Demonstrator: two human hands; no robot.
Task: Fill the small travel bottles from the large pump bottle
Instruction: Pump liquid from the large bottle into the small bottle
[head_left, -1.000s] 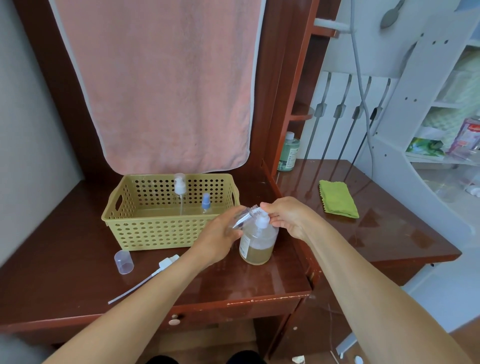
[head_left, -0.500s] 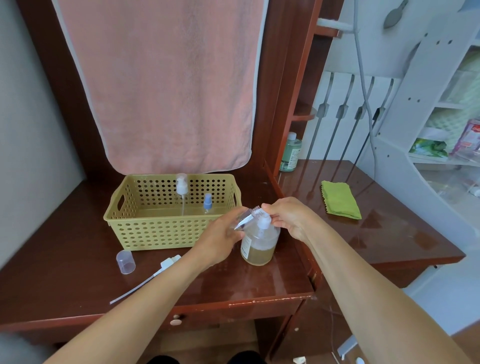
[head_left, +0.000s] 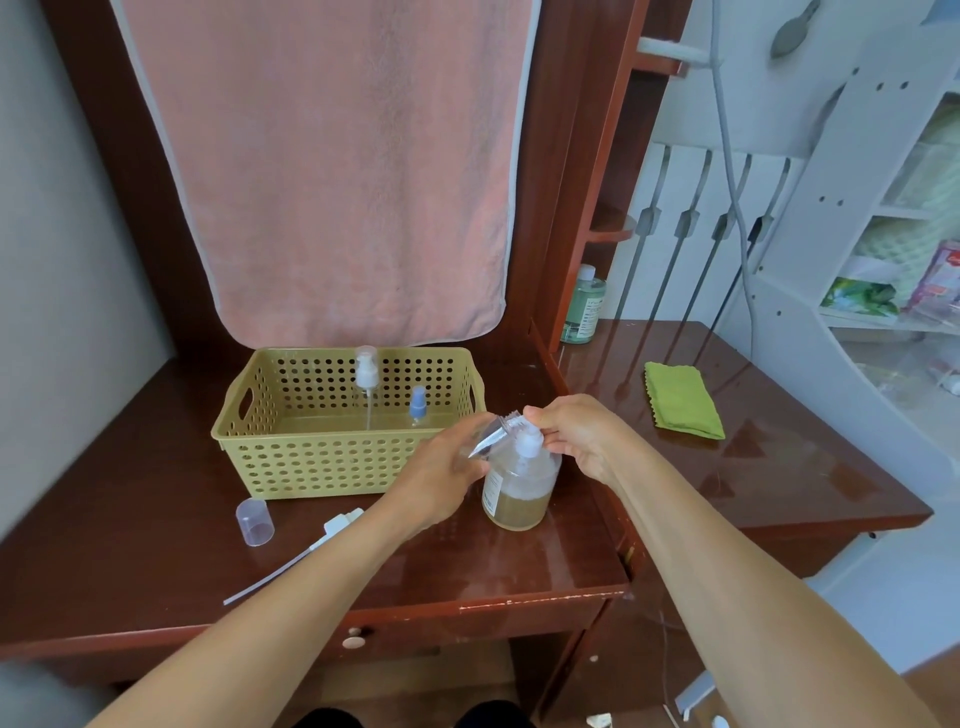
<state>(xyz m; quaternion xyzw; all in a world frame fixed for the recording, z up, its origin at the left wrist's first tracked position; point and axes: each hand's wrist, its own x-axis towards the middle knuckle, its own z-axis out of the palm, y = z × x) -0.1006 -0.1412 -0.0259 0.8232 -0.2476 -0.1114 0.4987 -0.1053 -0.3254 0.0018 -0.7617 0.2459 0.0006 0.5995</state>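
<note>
The large pump bottle (head_left: 519, 486), clear with amber liquid in its lower part, stands on the brown desk (head_left: 156, 519). My left hand (head_left: 441, 475) grips a small clear travel bottle (head_left: 491, 436), tilted with its end against the white pump head (head_left: 531, 443). My right hand (head_left: 569, 431) has its fingers curled on that pump head. Two more small bottles stand in the yellow basket (head_left: 322, 467): one with a white pump (head_left: 365, 371), one with a blue sprayer (head_left: 417, 404).
A clear cap (head_left: 254, 521) and a white pump insert with a long tube (head_left: 311, 545) lie on the desk left of my arm. A green cloth (head_left: 681, 399) and a green bottle (head_left: 584, 306) sit on the right desk. A pink towel (head_left: 332, 171) hangs behind.
Both hands hold nearly the same pose at the pump head; the view has shifted slightly.
</note>
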